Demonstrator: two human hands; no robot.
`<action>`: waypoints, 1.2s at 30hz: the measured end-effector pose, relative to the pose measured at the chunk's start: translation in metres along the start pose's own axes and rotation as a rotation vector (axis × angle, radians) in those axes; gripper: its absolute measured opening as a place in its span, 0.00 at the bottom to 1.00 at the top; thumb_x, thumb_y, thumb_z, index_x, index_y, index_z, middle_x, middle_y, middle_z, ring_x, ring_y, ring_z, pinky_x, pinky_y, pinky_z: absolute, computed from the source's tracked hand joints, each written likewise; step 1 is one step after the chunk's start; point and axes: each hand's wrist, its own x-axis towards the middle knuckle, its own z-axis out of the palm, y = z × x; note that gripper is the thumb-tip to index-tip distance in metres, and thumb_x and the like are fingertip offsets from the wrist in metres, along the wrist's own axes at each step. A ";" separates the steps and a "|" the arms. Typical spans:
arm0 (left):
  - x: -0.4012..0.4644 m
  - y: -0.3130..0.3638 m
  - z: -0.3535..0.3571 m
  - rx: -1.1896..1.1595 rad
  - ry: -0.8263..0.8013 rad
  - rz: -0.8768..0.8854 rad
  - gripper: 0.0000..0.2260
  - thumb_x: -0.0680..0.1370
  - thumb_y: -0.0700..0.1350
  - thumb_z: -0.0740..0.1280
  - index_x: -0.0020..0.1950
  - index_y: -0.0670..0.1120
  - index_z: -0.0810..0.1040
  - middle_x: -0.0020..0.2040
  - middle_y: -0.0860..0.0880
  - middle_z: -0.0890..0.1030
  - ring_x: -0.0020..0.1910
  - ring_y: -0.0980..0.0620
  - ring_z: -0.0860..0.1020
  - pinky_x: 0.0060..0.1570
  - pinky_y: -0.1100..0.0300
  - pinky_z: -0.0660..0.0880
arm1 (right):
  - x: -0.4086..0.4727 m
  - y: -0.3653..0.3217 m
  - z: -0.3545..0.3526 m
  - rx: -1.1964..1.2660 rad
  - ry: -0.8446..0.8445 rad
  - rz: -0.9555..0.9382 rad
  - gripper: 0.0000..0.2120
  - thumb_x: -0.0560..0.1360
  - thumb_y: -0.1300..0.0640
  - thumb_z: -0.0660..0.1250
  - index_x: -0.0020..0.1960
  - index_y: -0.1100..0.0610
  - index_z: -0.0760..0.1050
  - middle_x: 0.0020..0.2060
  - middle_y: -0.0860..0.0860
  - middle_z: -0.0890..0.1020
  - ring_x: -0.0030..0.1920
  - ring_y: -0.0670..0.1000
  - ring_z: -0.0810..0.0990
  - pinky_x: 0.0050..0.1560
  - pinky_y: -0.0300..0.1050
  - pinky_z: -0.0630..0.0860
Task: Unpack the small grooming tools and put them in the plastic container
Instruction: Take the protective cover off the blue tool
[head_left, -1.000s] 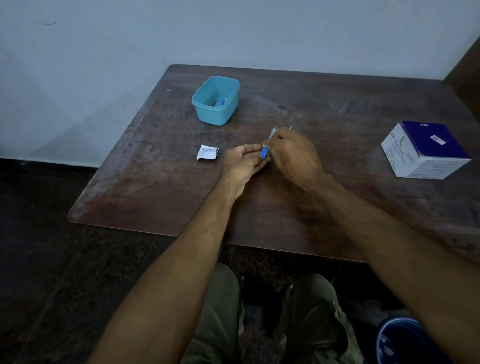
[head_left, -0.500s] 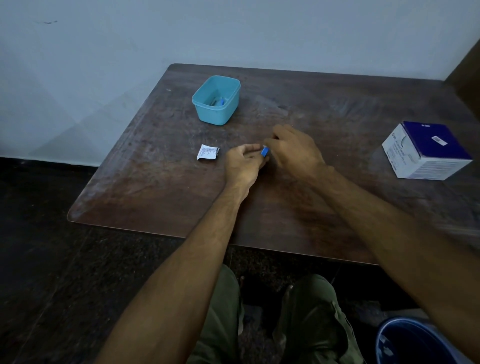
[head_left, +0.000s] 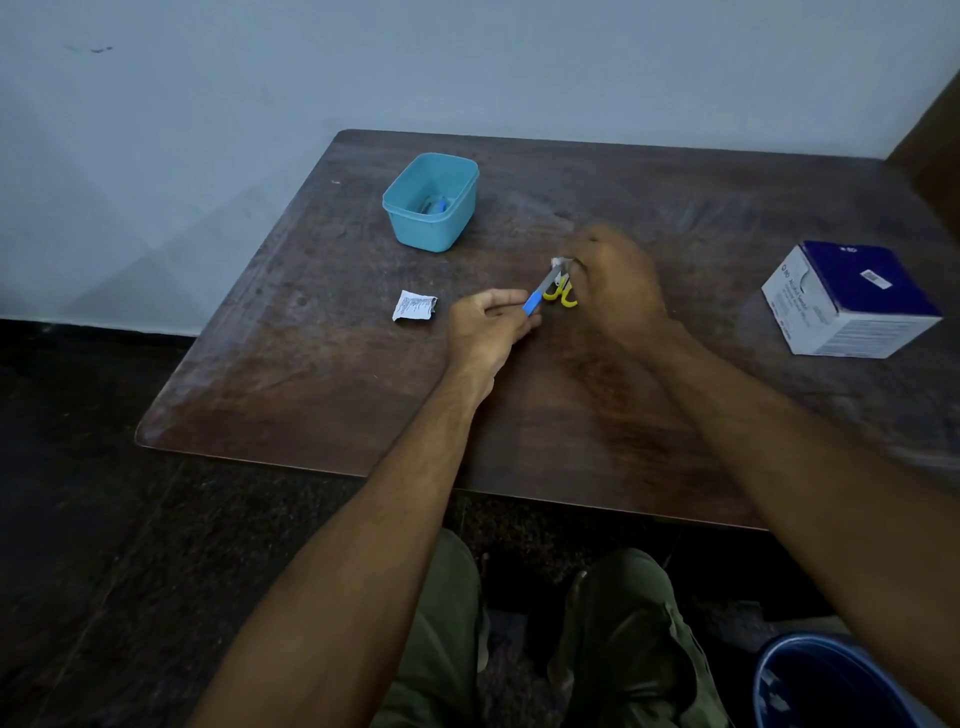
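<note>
At the table's middle my left hand (head_left: 485, 325) pinches the blue end of a slim grey tool (head_left: 540, 293) that slants up to the right. My right hand (head_left: 618, 283) is blurred and curls over the tool's upper end, next to small yellow-handled scissors (head_left: 561, 295) that show just below its fingers. What exactly the right fingers grip is hidden. The teal plastic container (head_left: 431, 228) stands behind and to the left, with a few small tools lying in its bottom.
A crumpled white paper sachet (head_left: 414, 305) lies left of my left hand. A blue and white cardboard box (head_left: 852, 301) sits near the table's right edge. A blue bin (head_left: 831, 680) stands on the floor at bottom right, beside my knees.
My right hand has lifted and shifted right, uncovering the grey tool's shaft and the yellow scissors. My left hand stayed in place, still pinching the blue end.
</note>
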 end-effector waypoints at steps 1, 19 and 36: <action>0.000 0.001 -0.001 -0.007 -0.012 -0.007 0.07 0.75 0.31 0.66 0.51 0.38 0.80 0.44 0.42 0.84 0.40 0.51 0.84 0.46 0.63 0.81 | 0.002 0.002 0.001 0.088 0.006 0.040 0.09 0.75 0.60 0.63 0.50 0.55 0.82 0.46 0.54 0.79 0.48 0.55 0.75 0.44 0.45 0.69; -0.001 0.011 -0.011 -0.193 -0.145 -0.147 0.08 0.78 0.34 0.65 0.55 0.33 0.78 0.42 0.42 0.82 0.35 0.53 0.84 0.36 0.69 0.78 | 0.002 -0.019 0.004 0.510 0.073 0.228 0.10 0.74 0.62 0.64 0.50 0.56 0.83 0.43 0.48 0.83 0.42 0.47 0.82 0.45 0.39 0.77; 0.003 0.014 -0.012 -0.230 -0.120 -0.189 0.06 0.78 0.33 0.65 0.53 0.33 0.78 0.44 0.41 0.83 0.35 0.53 0.84 0.39 0.68 0.80 | -0.028 -0.030 0.003 0.446 0.021 0.031 0.09 0.73 0.64 0.68 0.51 0.57 0.83 0.43 0.51 0.84 0.41 0.44 0.77 0.44 0.34 0.71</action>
